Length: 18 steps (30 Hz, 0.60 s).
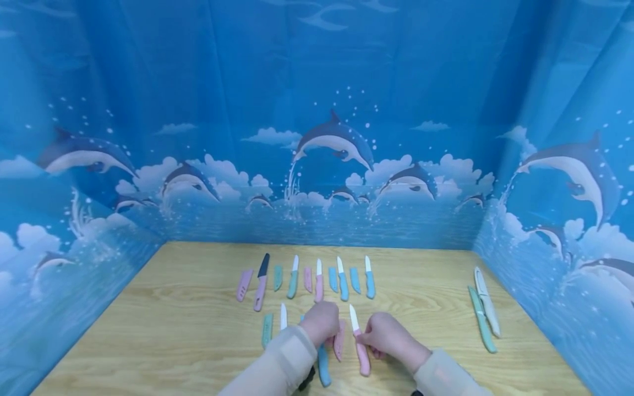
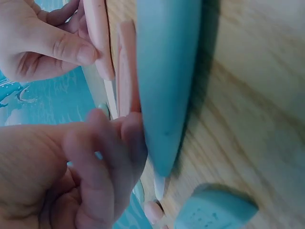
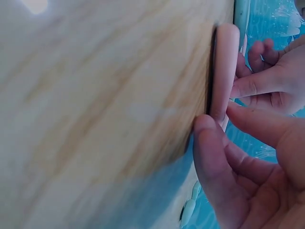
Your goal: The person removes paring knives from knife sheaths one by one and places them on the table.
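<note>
Fingers (image 1: 365, 339) of the right hand (image 1: 388, 335) pinch the pink-handled knife (image 1: 360, 344) at the top of its handle, just below the white blade, with the thumb on one side and the curled fingers on the other. The knife lies flat on the wooden counter (image 1: 188, 330), blade pointing away from the person. The left hand (image 1: 322, 322) rests curled just beside it, its fingertips touching a pink sheath (image 1: 339, 341) that lies between the two hands; whether they grip the sheath or only press on it I cannot tell. In the left wrist view the sheath (image 2: 125, 71) sits edge to edge with a blue-handled knife (image 2: 164, 81), whose handle runs toward the person under the left wrist.

The pink-handled knife looks light and stiff, a small paring knife with a smooth plastic handle that may slip a little under dry fingers. Its white blade looks ceramic, so probably brittle at the tip and sharp along the edge. The handle is the place to hold it, as the right hand does now. The sheath seems a thin, rigid plastic shell, best held by its flat sides near the open end.

Farther out, a row of small knives and sheaths (image 1: 317, 278) lies across the counter, and two longer sheathed knives (image 1: 484, 308) lie well apart at the right, near the blue dolphin curtain (image 1: 337, 137).
</note>
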Motion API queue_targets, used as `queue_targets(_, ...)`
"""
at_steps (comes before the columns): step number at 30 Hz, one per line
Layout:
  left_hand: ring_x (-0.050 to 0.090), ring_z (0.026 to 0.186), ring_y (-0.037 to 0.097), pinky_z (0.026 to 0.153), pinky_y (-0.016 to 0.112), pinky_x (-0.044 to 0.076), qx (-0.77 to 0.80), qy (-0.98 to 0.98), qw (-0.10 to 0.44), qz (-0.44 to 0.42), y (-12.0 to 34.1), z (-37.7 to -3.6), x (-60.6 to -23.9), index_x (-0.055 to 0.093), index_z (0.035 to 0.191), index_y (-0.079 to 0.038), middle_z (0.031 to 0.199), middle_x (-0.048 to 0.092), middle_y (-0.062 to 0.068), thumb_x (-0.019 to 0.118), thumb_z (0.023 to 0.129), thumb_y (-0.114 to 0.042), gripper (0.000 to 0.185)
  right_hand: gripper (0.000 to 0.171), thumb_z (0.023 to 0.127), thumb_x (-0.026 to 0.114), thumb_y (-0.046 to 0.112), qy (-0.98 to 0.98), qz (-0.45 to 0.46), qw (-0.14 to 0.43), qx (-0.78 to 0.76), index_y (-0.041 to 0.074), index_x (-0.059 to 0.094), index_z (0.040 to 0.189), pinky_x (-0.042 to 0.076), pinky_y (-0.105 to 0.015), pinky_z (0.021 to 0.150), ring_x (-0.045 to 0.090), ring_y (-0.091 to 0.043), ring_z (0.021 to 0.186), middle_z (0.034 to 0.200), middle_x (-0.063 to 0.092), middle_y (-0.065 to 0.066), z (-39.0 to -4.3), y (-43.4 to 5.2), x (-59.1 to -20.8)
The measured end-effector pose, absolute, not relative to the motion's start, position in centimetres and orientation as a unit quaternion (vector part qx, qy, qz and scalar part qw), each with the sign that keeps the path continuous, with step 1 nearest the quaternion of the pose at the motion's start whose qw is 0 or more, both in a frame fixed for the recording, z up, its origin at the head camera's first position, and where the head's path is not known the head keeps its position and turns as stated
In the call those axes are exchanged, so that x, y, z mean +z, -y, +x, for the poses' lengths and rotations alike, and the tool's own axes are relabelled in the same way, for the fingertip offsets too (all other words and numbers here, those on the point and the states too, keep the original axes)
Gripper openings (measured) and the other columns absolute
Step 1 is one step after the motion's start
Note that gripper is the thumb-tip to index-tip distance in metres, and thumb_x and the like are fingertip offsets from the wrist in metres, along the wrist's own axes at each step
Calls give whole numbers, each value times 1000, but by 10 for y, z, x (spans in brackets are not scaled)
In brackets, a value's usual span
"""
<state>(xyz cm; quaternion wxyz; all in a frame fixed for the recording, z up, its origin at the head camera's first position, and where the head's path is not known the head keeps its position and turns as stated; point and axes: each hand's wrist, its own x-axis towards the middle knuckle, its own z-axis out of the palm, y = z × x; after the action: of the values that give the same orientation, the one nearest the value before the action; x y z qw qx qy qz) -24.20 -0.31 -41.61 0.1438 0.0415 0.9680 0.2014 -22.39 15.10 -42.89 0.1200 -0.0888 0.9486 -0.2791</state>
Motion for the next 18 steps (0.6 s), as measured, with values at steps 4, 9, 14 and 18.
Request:
queue_targets(4, 46, 42, 13, 42, 21, 37, 183, -972, 147, 31, 1, -244, -418, 64, 78, -2, 58, 56, 7, 64, 86, 0, 8, 30, 86, 71, 18, -951, -87, 120, -270, 10, 58, 61, 39, -16, 42, 51, -8, 43, 50, 57, -1, -224, -151, -429)
queue_targets(9, 45, 43, 12, 43, 21, 37, 177, -971, 159, 11, -1, -245, -418, 65, 85, -1, 61, 56, 8, 66, 86, -3, 3, 31, 87, 70, 20, -952, -90, 114, -270, 10, 57, 60, 37, -17, 42, 48, -7, 42, 49, 55, 0, -223, -151, -432)
queue_targets(14, 43, 42, 12, 43, 22, 36, 182, -970, 161, 5, 0, -245, -419, 66, 86, 0, 60, 57, 8, 65, 88, -5, 5, 31, 88, 70, 29, -958, -87, 77, -262, 11, 59, 64, 37, -22, 46, 44, -8, 45, 51, 54, 1, -222, -156, -431)
queue_targets(18, 45, 41, 12, 43, 22, 36, 188, -969, 159, 14, 0, -246, -420, 66, 86, 0, 58, 57, 7, 63, 89, -5, 7, 27, 87, 70, 32, -970, -75, -4, -229, 5, 67, 87, 50, -35, 60, 59, -18, 65, 74, 65, -6, -226, -171, -424)
